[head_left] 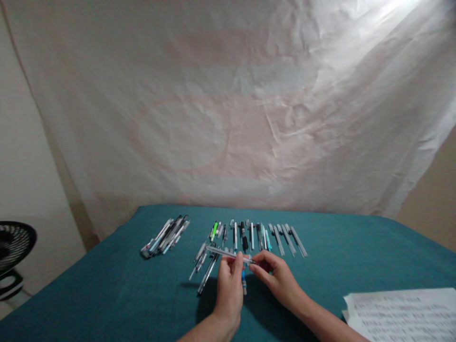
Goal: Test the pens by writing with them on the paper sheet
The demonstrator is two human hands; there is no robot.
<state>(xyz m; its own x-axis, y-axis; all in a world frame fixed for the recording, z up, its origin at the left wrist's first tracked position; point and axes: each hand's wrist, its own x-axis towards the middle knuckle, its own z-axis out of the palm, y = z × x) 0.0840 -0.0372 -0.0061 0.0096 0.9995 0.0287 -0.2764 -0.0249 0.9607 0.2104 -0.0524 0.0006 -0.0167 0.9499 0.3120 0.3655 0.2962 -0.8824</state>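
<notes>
So, left hand (230, 285) pinches a clear pen (224, 252) mid-barrel, right hand (278, 278) pinches its tip, held above the surface (107, 294) so both get at it; row of pens (256, 235) just behind.

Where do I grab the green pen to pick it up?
Probably pinch the green pen at the middle of its barrel, coming straight down from above. It lies flat on the table, at the left end of a tight row, so its left side is free while the next pen crowds its right.
</notes>
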